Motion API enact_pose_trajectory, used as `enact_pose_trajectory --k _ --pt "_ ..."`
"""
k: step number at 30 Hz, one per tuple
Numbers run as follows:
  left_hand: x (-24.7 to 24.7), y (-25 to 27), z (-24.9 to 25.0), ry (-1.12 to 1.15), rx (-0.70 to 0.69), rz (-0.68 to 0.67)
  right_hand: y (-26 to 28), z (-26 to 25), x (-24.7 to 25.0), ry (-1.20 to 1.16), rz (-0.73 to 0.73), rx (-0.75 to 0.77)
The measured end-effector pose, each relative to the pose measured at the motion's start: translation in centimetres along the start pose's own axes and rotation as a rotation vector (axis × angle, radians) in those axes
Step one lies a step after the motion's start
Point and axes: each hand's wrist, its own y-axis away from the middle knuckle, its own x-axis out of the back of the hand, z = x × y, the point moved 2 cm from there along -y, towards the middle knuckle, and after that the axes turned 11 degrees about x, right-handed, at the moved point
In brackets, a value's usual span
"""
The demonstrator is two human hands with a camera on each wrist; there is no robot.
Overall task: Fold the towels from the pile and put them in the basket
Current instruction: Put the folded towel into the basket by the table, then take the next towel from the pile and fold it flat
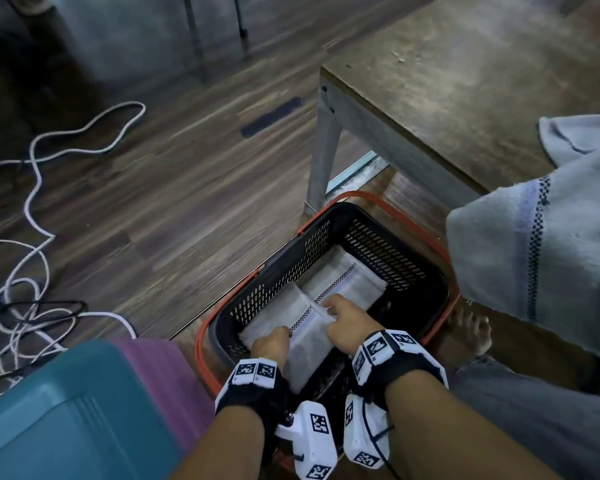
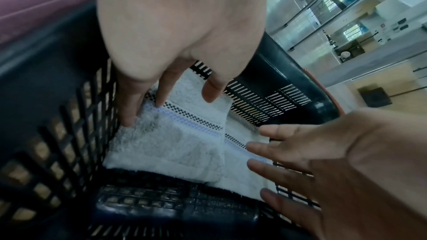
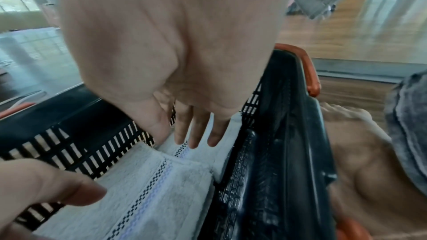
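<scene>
Seen from above, a black slatted basket point(image 1: 329, 237) with orange handles sits on a wood floor beside a table leg. Two folded white towels lie inside it. The left hand point(image 1: 270, 344) rests straight fingers point(image 2: 161, 90) on the nearer folded towel point(image 2: 171, 145); the right hand point(image 1: 347, 318), fingers spread and holding nothing, touches the farther folded towel point(image 1: 347, 282). An unfolded grey towel point(image 1: 541, 244) hangs over the table point(image 1: 465, 81) edge at right

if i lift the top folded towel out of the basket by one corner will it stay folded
Probably not. The top folded towel is soft terry lying loose, so it would likely flop open. It looks light. The left hand and right hand rest flat on it, suggesting two-handed support.
</scene>
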Motion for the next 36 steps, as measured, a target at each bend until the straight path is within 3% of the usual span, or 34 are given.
enact_pose_trajectory --k 6,12,16,19,24,29,36 --pt "0.0 -0.8 0.5 -0.039 -0.017 0.008 -0.5 0.9 -0.5 -0.062 0.015 -0.053" --pt "0.3 0.6 1.8 -0.089 -0.144 0.037 -0.2 -0.3 -0.2 -0.029 0.009 -0.013" --pt "1.7 3.0 3.1 -0.085 -0.199 -0.013 1.1 -2.2 1.2 0.009 0.055 0.056" --pt "2.5 5.3 3.7 -0.125 -0.253 -0.139 2.4 -4.4 3.0 0.052 0.145 0.116" --pt "2.1 9.8 5.1 -0.219 -0.349 -0.28 6.1 -9.3 8.6 0.089 0.369 0.257" --pt "-1.0 16.1 7.5 -0.221 -0.535 -0.36 11.7 -12.9 15.8 -0.007 0.414 0.386" --pt "-9.8 27.8 8.6 -0.499 -0.921 -0.47 24.6 -10.9 27.4 -0.03 0.642 0.357"
